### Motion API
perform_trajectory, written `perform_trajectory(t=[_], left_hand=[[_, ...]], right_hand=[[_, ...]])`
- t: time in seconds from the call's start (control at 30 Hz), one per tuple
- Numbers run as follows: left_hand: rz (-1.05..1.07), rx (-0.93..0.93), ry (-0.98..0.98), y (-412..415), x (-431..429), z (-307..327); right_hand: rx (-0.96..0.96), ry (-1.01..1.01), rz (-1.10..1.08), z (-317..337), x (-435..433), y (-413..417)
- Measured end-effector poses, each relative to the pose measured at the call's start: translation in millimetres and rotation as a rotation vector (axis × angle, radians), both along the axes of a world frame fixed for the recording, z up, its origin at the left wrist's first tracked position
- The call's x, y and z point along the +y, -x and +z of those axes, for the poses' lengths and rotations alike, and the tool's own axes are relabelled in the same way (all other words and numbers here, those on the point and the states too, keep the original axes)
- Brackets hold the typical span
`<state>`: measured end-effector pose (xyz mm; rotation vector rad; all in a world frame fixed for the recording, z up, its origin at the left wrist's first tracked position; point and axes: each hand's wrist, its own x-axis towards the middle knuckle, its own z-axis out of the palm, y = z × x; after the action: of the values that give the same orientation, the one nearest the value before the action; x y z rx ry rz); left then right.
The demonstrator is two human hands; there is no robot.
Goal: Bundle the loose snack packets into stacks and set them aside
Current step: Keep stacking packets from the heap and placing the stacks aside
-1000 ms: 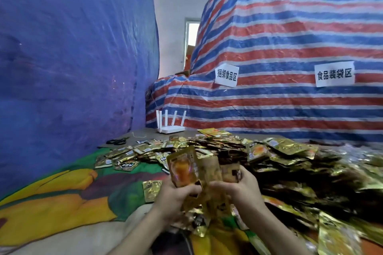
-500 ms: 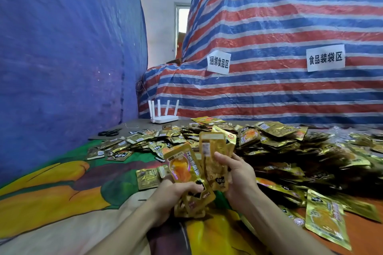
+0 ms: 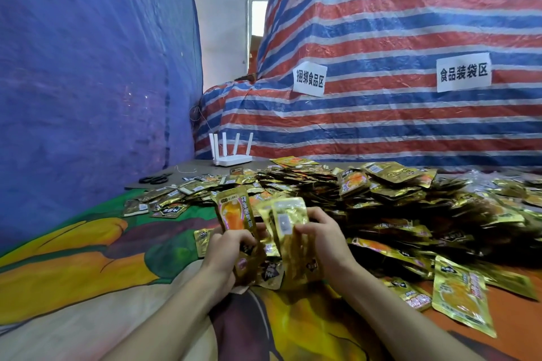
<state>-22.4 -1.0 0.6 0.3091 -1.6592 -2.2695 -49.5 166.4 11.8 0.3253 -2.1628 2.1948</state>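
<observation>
A big heap of loose gold snack packets [image 3: 390, 205] covers the table ahead and to the right. My left hand [image 3: 227, 252] grips an upright gold packet with an orange picture [image 3: 234, 211], with more packets bunched below it. My right hand [image 3: 319, 239] grips a small upright stack of gold packets [image 3: 289, 220] just right of the left hand's packet. Both hands sit close together at the near edge of the heap.
A colourful printed cloth [image 3: 88, 258] covers the table. Black scissors [image 3: 154, 179] and a white router [image 3: 231, 152] lie at the far left end. A blue tarp [image 3: 88, 67] hangs on the left, a striped tarp with two paper signs [image 3: 381, 97] behind. Single packets [image 3: 460, 296] lie at right.
My right hand has brought its packets down and closer to the left hand's packet. The view has tilted down a little toward the table.
</observation>
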Motion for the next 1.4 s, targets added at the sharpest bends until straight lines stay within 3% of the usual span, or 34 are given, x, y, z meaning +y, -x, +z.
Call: perform_trajectory(t=[0.07, 0.17, 0.37, 0.53, 0.77, 1.0, 1.17, 1.3, 1.4], left_hand=[[-0.007, -0.04, 0.048, -3, 1, 0], [-0.158, -0.004, 0.107, -5, 4, -2], [-0.498, 0.15, 0.185, -16, 22, 0], [-0.481, 0.258, 0.253, -13, 35, -5], [-0.318, 0.311, 0.442, -7, 52, 0], [-0.334, 0.356, 0.359, 0, 73, -14], [-0.372, 0.36, 0.294, -9, 68, -11], [-0.382, 0.396, 0.449, -14, 77, -10], [-0.451, 0.445, 0.58, -19, 78, -9]], right_hand=[[-0.019, -0.101, 0.047, -3, -5, -2], [-0.031, -0.088, 0.05, -5, -7, -2], [-0.041, 0.27, 0.083, -6, -16, -3], [-0.06, 0.509, 0.133, -3, -25, -16], [-0.039, 0.511, 0.014, 4, -22, -17], [0.175, 0.139, -0.197, 9, -8, -21], [0.227, -0.07, -0.21, 21, 7, -35], [0.309, -0.539, -0.278, 28, 53, -48], [0.23, -0.995, -0.41, 30, 105, -52]])
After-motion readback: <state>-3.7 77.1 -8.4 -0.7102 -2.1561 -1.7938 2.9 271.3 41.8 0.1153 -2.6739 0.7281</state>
